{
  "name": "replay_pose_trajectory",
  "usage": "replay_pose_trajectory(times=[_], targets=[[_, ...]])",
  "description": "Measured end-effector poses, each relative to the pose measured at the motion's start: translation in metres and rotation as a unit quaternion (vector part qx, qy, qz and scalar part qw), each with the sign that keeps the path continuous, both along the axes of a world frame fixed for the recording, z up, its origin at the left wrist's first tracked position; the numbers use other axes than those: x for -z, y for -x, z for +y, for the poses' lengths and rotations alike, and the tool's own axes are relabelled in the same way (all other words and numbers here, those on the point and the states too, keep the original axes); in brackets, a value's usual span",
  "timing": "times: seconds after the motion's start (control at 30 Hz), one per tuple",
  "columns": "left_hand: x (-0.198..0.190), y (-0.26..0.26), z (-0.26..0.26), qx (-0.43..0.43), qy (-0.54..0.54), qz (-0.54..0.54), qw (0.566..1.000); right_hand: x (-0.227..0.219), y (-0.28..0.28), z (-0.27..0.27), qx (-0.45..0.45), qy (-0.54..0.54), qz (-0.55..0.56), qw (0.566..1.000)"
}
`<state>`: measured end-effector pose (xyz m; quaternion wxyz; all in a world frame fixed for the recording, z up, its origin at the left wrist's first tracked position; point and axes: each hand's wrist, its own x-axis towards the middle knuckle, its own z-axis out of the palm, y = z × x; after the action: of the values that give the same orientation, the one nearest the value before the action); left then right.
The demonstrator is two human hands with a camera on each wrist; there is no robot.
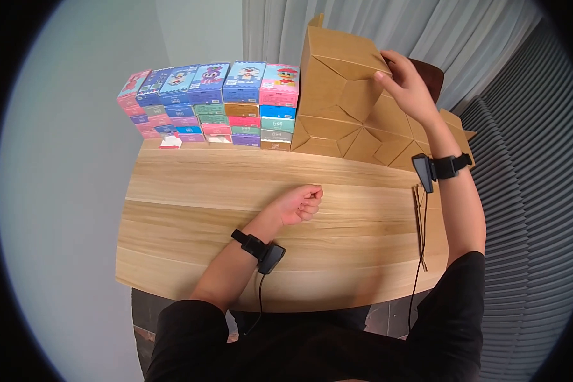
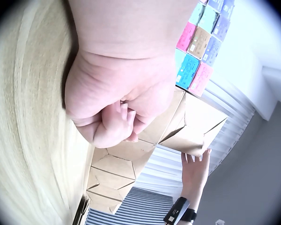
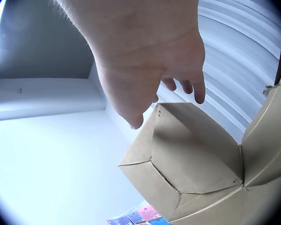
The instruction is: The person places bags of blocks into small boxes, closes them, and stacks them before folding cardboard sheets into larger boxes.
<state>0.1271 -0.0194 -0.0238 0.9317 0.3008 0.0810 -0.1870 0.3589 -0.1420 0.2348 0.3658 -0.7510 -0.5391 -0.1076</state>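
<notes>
My right hand (image 1: 410, 92) is at the right end of the top brown cardboard box (image 1: 340, 51), thumb and fairly straight fingers spread at its upper corner. In the right wrist view the fingertips are right by the corner of that box (image 3: 192, 150). This box sits on other brown boxes (image 1: 363, 143) with folded flaps facing me. My left hand (image 1: 299, 205) rests on the wooden table (image 1: 235, 184) as a fist, fingers curled in toward the palm, as the left wrist view also shows; nothing shows in it.
Several stacks of small colourful boxes (image 1: 245, 79) with cartoon figures line the back left of the table. A small white-and-red piece (image 1: 170, 143) sticks out at their foot. Thin brown cardboard (image 1: 434, 235) lies at the right edge. A grey curtain (image 1: 274, 32) hangs behind.
</notes>
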Motion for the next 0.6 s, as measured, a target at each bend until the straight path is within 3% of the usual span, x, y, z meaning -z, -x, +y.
replay_pose_trajectory(times=[0.17, 0.27, 0.43, 0.6], targets=[[0.003, -0.001, 0.000, 0.003, 0.002, 0.002, 1.000, 0.003, 0.028, -0.090, -0.008, -0.089, 0.053, 0.995], [0.004, -0.002, 0.000, 0.014, 0.023, -0.015, 1.000, 0.012, 0.047, -0.167, 0.074, -0.054, 0.048, 0.995], [0.002, -0.002, 0.000, 0.010, 0.024, -0.003, 1.000, 0.068, 0.053, -0.297, 0.212, 0.068, 0.092, 0.971], [0.002, -0.002, -0.001, -0.010, 0.010, 0.013, 1.000, 0.129, 0.066, -0.394, 0.381, 0.219, 0.099, 0.893]])
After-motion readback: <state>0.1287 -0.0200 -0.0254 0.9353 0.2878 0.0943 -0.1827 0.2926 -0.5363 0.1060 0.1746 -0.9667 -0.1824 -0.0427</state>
